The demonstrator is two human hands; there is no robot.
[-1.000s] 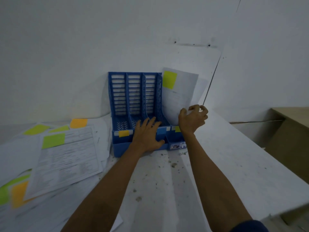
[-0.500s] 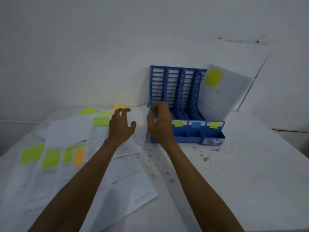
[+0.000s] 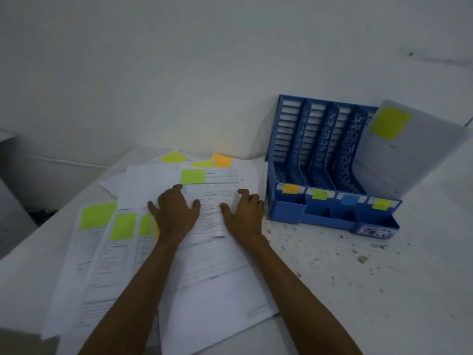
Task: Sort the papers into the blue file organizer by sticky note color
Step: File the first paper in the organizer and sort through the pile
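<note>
While upright, blue file organizer (image 3: 286,213) with four colour-tabbed slots.

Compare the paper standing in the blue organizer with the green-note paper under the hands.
The standing paper leans in the rightmost slot of the organizer; the flat paper lies on the pile. The standing paper carries a yellow note, the flat paper a green note. No hand touches the standing paper; the left hand and right hand rest on the flat paper. Both are white sheets with the note near a top corner.
</note>
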